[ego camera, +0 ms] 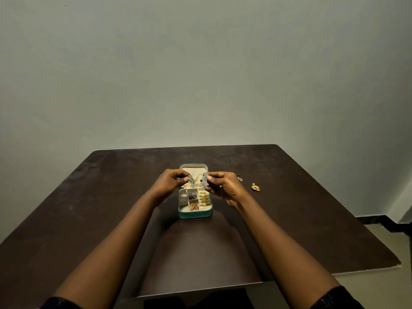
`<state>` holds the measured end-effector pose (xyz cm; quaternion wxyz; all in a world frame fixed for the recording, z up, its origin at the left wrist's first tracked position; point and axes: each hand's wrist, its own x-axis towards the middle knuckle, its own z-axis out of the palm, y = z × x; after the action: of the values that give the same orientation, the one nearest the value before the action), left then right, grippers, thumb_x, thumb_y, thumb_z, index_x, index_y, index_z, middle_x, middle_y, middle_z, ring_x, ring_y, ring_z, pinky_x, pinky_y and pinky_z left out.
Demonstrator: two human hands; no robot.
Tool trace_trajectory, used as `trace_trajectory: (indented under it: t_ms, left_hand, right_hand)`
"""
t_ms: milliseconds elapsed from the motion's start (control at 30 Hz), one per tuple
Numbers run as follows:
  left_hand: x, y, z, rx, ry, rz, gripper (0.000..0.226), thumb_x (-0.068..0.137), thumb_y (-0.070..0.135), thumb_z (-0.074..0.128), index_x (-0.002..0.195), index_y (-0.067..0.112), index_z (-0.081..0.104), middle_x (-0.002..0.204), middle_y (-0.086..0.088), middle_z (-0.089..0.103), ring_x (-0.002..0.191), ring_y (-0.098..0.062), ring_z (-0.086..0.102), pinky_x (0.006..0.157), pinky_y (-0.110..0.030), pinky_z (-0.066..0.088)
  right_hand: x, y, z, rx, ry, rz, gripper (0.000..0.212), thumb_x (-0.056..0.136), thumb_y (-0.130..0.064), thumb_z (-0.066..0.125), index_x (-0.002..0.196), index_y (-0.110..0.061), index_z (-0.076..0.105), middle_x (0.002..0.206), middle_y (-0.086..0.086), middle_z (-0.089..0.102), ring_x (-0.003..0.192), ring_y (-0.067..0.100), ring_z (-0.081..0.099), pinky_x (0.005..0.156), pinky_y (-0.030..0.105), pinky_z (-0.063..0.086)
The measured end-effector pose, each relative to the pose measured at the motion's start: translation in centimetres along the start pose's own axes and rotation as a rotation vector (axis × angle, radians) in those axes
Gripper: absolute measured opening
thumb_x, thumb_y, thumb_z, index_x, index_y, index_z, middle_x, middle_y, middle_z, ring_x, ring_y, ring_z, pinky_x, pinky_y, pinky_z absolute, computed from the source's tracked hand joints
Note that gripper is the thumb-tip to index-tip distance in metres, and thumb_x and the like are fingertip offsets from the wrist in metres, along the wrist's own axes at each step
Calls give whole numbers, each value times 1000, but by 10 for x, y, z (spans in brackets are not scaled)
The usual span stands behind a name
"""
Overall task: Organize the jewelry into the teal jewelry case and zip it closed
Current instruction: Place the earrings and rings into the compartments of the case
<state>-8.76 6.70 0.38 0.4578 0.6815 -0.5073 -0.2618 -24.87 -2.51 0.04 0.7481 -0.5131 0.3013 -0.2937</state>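
The teal jewelry case (194,215) lies open at the middle of the dark table (89,208), its cream lid folded back away from me. Its small compartments hold gold rings, a dark piece and orange-gold pieces. My left hand (170,185) pinches a silver sparkly earring (192,182) above the lid. My right hand (223,186) pinches a matching silver earring (204,181) beside it. Both earrings hang over the case, a small gap between them. A gold earring (255,187) lies on the table to the right. A small silver piece (239,178) sits just behind my right hand.
The table's far edge meets a plain grey wall. The right table edge drops to a tiled floor (383,241). A dark object (198,299) shows at the near table edge between my forearms.
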Motion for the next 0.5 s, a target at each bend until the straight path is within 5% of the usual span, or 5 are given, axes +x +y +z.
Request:
trace_trajectory:
  t_ms: [167,333,500]
  left_hand:
    - [-5,-22,-13,416,-33,-98,20,85,26,67,71,41,67,90,17,64,104,-18,59,100,-56,38]
    - [-13,-26,-11,616,-60,-120,24,85,33,66,71,52,63,97,14,59,116,-23,52,100,-50,37]
    - [-16,-23,-3,755,-35,-158,19,89,34,60,106,36,68,131,2,45,126,-27,33,90,-40,27]
  right_hand:
    - [-7,8,23,-201,-28,26,29,84,11,58,112,18,55,76,13,60,68,19,59,56,21,57]
    - [-5,18,36,-563,43,-16,19,81,8,62,99,11,67,69,13,61,61,23,60,68,35,59]
    - [-3,26,42,-800,114,-45,18,77,3,66,93,2,73,84,19,70,74,30,68,82,43,58]
